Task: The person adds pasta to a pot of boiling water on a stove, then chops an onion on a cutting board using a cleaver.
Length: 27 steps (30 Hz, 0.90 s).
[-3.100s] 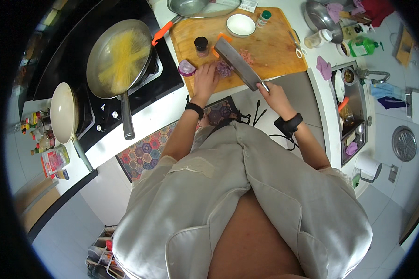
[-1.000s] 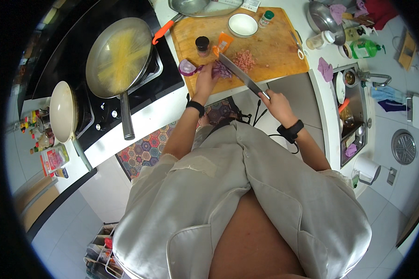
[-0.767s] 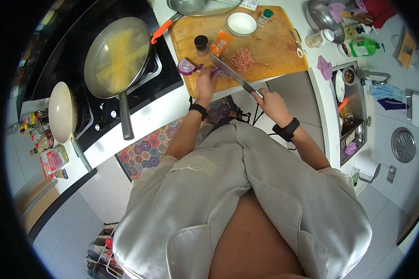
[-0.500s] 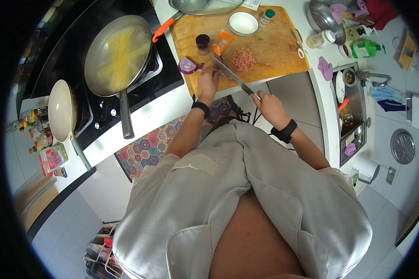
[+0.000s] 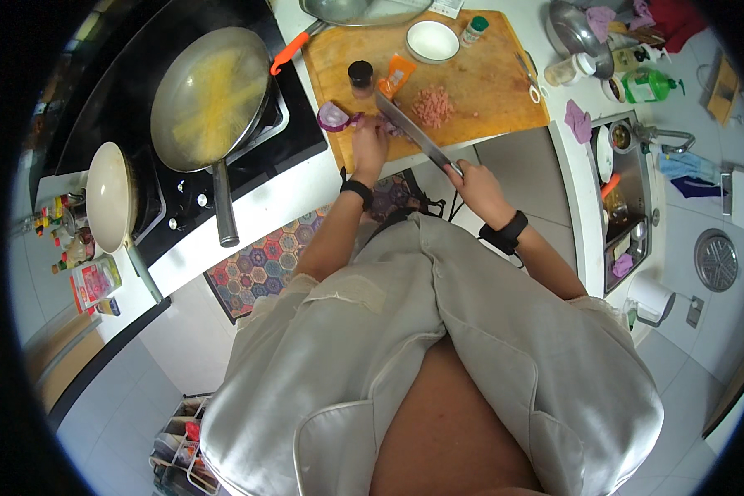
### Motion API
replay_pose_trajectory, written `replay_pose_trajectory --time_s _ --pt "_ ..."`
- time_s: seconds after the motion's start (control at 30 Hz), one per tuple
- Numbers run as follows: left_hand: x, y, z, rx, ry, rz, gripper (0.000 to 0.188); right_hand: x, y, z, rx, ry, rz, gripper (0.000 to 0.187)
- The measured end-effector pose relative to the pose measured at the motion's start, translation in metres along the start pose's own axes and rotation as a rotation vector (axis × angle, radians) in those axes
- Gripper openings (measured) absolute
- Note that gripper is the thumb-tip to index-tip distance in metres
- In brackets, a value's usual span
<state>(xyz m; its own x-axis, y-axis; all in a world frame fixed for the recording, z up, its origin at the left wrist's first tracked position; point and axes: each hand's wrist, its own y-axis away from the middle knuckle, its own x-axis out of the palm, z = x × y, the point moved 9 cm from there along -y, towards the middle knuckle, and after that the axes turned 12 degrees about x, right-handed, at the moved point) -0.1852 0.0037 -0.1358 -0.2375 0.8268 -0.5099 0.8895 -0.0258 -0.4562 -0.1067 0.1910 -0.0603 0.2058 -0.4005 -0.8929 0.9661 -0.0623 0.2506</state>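
Note:
My right hand [image 5: 478, 188] is closed round the handle of a kitchen knife [image 5: 417, 136], its blade slanting up and left over the wooden cutting board [image 5: 488, 91]. On the board's near edge, left of the blade, the bent fingers of my left hand [image 5: 369, 147] press on a piece of red onion, mostly hidden by hand and blade. Small purple onion bits [image 5: 390, 127] show beside the knife. A larger cut piece of red onion [image 5: 334, 117] rests at the board's left edge. Right of the blade lies a heap of diced pink meat [image 5: 432, 107].
A black-capped jar [image 5: 360, 78], an orange packet [image 5: 397, 74], a white bowl [image 5: 432, 41], a green-capped shaker [image 5: 474, 31] and scissors [image 5: 531, 78] are on the board. Left, a pan of spaghetti [image 5: 211, 103] and a cream pan [image 5: 110, 198] sit on the stove. A sink [image 5: 624, 198] is at right.
The knife has shifted very slightly, its blade a touch lower and to the right. My left hand stays nearly in place on the onion.

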Motion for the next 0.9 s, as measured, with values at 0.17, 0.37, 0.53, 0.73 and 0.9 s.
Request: replay_pose_trajectory --time_s 0.17,0.37,0.53,0.73,0.9 --pt "0.003 0.005 0.013 -0.092 0.043 -0.011 0.005 0.003 0.006 0.002 0.025 0.070 0.029 0.036" --pt "0.004 0.003 0.011 -0.066 -0.014 0.013 0.004 0.030 -0.005 -0.009 -0.007 -0.070 0.021 0.039" --pt "0.011 0.008 0.017 -0.174 0.033 0.096 0.004 0.039 -0.008 -0.008 0.059 0.054 0.096 0.036" --pt "0.007 0.007 0.017 -0.038 -0.038 0.049 0.004 0.055 -0.015 -0.011 0.015 0.021 0.066 0.035" --pt "-0.015 0.011 0.004 0.102 0.032 -0.104 0.006 0.033 -0.005 -0.010 0.014 -0.013 0.033 0.037"
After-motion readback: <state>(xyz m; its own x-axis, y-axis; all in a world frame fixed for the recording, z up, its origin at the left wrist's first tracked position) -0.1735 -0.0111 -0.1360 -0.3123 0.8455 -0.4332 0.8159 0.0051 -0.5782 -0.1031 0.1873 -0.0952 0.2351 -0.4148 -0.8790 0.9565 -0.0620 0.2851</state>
